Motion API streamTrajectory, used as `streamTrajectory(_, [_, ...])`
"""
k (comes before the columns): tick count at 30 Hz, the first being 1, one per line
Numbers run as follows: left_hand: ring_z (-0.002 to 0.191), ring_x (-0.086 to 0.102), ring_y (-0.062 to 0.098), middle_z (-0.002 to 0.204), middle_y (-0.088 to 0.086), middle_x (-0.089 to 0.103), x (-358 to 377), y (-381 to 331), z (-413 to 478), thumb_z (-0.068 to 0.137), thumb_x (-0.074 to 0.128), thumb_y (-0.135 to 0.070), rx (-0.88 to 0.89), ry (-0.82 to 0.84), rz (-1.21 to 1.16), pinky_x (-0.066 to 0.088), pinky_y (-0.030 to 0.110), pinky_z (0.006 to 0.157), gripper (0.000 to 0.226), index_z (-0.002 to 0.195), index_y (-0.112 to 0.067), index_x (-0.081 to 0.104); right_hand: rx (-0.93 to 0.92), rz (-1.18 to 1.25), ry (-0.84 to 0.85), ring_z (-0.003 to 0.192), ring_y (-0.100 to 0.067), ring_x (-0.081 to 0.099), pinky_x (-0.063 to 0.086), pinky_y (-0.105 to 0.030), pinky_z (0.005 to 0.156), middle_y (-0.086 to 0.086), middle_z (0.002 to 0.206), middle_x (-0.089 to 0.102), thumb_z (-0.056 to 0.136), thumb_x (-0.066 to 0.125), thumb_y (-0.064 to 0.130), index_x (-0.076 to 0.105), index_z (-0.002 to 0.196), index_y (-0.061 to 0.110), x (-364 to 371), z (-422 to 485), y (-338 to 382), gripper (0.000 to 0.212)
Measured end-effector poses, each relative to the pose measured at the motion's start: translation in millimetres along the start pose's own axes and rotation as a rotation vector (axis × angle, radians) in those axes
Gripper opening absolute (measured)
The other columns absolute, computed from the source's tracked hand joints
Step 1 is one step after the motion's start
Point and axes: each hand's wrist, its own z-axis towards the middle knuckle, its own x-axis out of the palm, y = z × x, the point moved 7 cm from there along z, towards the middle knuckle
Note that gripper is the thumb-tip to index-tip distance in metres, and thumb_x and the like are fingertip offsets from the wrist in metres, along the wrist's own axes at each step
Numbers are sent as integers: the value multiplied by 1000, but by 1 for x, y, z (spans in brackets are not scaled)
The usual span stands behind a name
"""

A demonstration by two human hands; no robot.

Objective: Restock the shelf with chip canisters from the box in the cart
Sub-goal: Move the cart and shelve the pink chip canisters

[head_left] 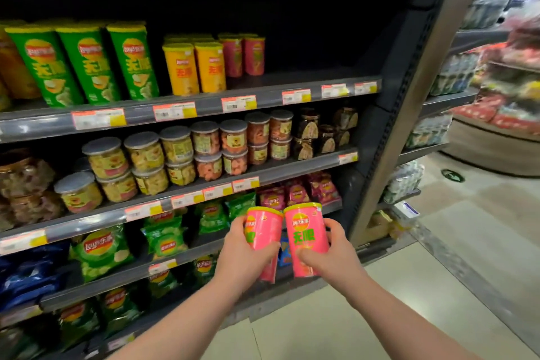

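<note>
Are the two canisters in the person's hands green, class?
No, the left hand grips a pink canister and the right hand grips a second pink canister; the green canisters stand on the shelf above.

Single wide-angle view from the person's head, facing forward and down, tilted, close before the dark metal store shelf [209, 107] at left, pale tiled floor [438, 257] at lower right.

Pink canisters [306, 240], green and yellow canisters [87, 64]

Left pink canister [264, 232], right pink canister [308, 238]: near-upright, lids seemingly touching.
</note>
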Motion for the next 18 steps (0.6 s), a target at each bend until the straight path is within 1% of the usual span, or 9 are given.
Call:
streamTrajectory(3, [95, 46, 11, 116, -4, 47, 10, -22, 30, 75, 75, -35, 35, 22, -4, 38, 27, 79, 76, 136, -24, 32, -15, 9, -40, 96, -12, 62, 54, -40, 87, 10, 103, 58, 73, 75, 14, 37, 116, 31, -17, 27, 11, 59])
streamTrajectory(5, [94, 49, 11, 112, -5, 48, 13, -38, 53, 74, 75, -34, 61, 30, -43, 39, 27, 78, 74, 135, -24, 34, -26, 21, -57, 96, -12, 62, 54, -39, 86, 8, 105, 58, 73, 75, 12, 37, 118, 31, -26, 49, 22, 61])
streamTrajectory(8, [93, 54, 13, 107, -8, 49, 9, -57, 87, 73, 75, -35, 100, 34, -90, 46, 31, 80, 71, 131, -28, 35, -52, 53, -68, 92, -9, 62, 54, -32, 78, 9, 104, 57, 75, 74, 10, 37, 118, 30, -31, 81, 43, 61])
streamTrajectory(10, [89, 55, 9, 100, -13, 50, 3, -66, 108, 73, 75, -36, 117, 35, -118, 50, 35, 82, 64, 122, -33, 34, -69, 64, -68, 89, -5, 60, 52, -25, 70, 12, 101, 56, 76, 73, 10, 36, 120, 30, -30, 100, 58, 61])
streamTrajectory(11, [88, 55, 7, 98, -16, 50, -1, -71, 118, 73, 75, -36, 127, 36, -131, 51, 35, 81, 62, 118, -35, 32, -80, 63, -66, 89, -4, 60, 51, -22, 68, 12, 101, 55, 76, 73, 10, 35, 120, 31, -29, 110, 65, 61])
streamTrajectory(13, [89, 54, 7, 100, -14, 49, -10, -78, 136, 74, 76, -36, 153, 23, -136, 46, 29, 76, 64, 120, -34, 31, -101, 63, -62, 90, -2, 58, 49, -20, 65, 13, 102, 54, 77, 73, 11, 34, 120, 32, -25, 129, 78, 62])
streamTrajectory(16, [92, 51, 9, 109, -9, 45, -25, -86, 157, 74, 75, -37, 178, -19, -152, 40, 26, 76, 66, 124, -31, 32, -139, 72, -56, 90, 0, 57, 48, -19, 65, 17, 101, 53, 78, 74, 12, 33, 122, 32, -19, 153, 95, 63])
streamTrajectory(18, [91, 48, 8, 106, -11, 44, -33, -91, 169, 75, 75, -36, 201, -48, -157, 38, 25, 77, 64, 122, -32, 32, -164, 71, -52, 88, 1, 57, 46, -17, 63, 20, 99, 52, 79, 74, 13, 32, 122, 32, -14, 166, 105, 63])
